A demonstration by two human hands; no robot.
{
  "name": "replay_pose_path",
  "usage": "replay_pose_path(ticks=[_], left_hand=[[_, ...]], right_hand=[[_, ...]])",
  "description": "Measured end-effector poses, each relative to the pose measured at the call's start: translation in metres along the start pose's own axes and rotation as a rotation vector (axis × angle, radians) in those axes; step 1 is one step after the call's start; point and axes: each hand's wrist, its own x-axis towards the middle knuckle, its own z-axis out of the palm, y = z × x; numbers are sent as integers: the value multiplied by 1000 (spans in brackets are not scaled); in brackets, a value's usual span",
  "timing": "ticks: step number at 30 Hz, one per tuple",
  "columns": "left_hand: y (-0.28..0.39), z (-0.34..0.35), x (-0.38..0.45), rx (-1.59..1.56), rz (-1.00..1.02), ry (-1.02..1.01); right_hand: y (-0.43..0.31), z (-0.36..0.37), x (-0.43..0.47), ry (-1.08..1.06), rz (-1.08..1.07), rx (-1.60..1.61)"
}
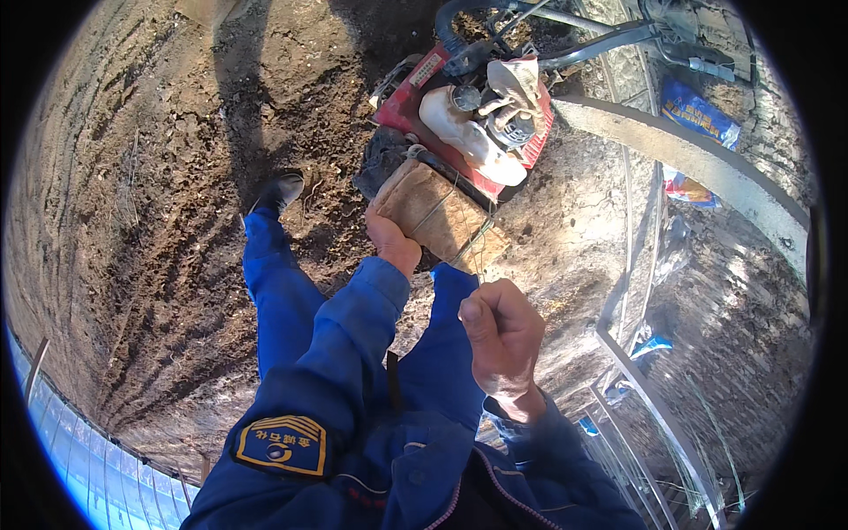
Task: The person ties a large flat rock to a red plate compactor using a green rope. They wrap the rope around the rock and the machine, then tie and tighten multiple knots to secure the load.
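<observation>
My left hand [394, 242] grips the near left edge of a tan, flat-faced block [430, 205], its fingers partly hidden. Whether the block is foam or wood I cannot tell. Thin greenish cord [476, 240] crosses the block and runs from its right end towards my right hand [503, 338]. That hand is a closed fist above my right thigh, pinching the cord's end. Just beyond the block stands a red engine-driven machine [401, 109] with a stained white plastic tank [447, 122] and a dark cap [466, 98]. A dirty white work glove [515, 83] lies on top of it.
Bent metal handlebars [596, 46] extend from the machine to the upper right. A pale curved beam [689, 156] crosses the right side, near a blue printed bag [699, 112]. Metal posts [662, 411] stand lower right. Loose soil [165, 199] spreads to the left, under my shoe [285, 189].
</observation>
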Motion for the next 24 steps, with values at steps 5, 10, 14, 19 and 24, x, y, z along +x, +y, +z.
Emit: replay_pose_path(ticks=[5, 10, 14, 19, 24], left_hand=[[-1, -8, -5, -98, -16, -113], [-15, -12, 15, -93, 29, 42], [-17, -8, 26, -91, 72, 41], [-6, -18, 20, -20, 8, -129], [13, -71, 0, 375, 123, 204]], right_hand=[[-6, -1, -1, 5, 36, 29], [-1, 6, -9, -16, -2, -24], [18, 10, -15, -41, -115, -76], [-2, -7, 23, 160, -175, 159], [-47, -22, 83, 207, -156, 432]])
